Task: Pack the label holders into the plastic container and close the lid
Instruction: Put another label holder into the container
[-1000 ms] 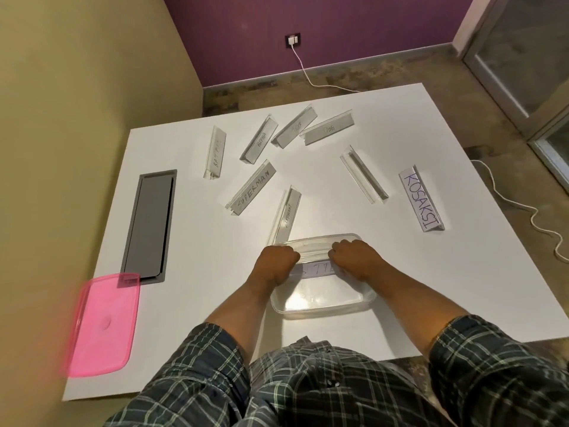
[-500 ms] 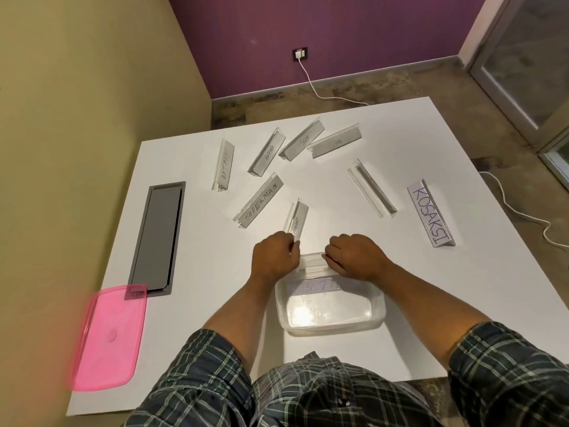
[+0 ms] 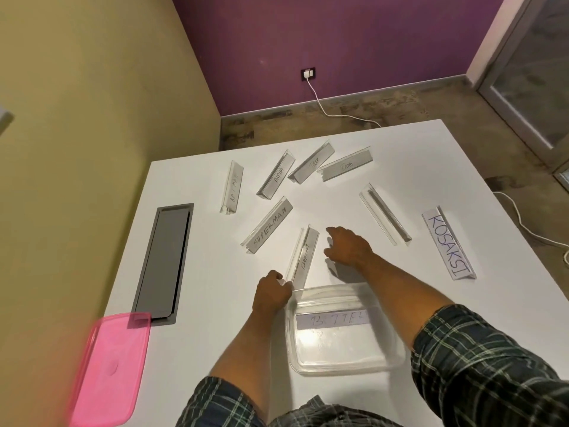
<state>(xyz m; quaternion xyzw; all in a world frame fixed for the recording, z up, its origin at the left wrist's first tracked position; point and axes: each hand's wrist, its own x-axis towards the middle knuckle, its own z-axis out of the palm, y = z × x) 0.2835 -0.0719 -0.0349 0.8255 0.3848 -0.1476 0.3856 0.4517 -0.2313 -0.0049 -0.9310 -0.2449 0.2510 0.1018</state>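
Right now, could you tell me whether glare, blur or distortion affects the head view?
In the head view, glare whitens the floor of the plastic container, the label inside it reads only partly, the pink lid smears at the wide-angle corner, and both hands, the left hand and the right hand, look slightly soft.

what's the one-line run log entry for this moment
packed: one holder in container | left hand: at ELEPHANT holder | right hand: open, empty | lid: off
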